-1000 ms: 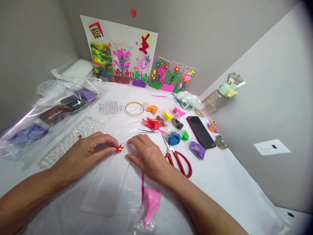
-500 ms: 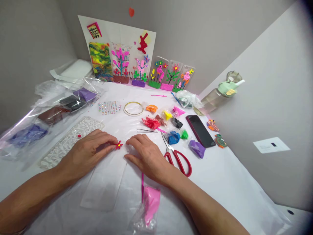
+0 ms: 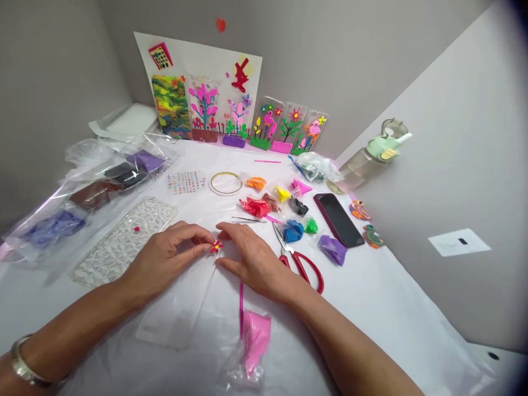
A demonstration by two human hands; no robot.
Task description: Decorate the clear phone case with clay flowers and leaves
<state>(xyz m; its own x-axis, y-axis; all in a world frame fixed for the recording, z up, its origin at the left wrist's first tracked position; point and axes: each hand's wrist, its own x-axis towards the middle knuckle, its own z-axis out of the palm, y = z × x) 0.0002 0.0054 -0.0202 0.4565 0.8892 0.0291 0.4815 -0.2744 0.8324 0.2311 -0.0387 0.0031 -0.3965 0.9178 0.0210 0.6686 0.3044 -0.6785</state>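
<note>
Between the thumb and forefinger of my left hand is a small red clay flower with a yellow centre. My right hand is just to its right, thumb and fingers apart, with nothing seen in its grasp; its fingertips are close to the petals. Beneath both hands lies a clear, flat phone case, partly covered by them. Left of my left hand is a textured clear case with a small red dot on it. A bag of pink clay lies near my right forearm, beside a thin pink stick.
Red-handled scissors, tweezers and several bagged clay lumps, one blue, lie right of the hands. A phone and a bottle stand farther right. Decorated cases lean at the back. Bagged clay is at left.
My left hand has moved right with the red flower, bringing it up to the fingers of my right hand. A bracelet on my left wrist has come into view.
</note>
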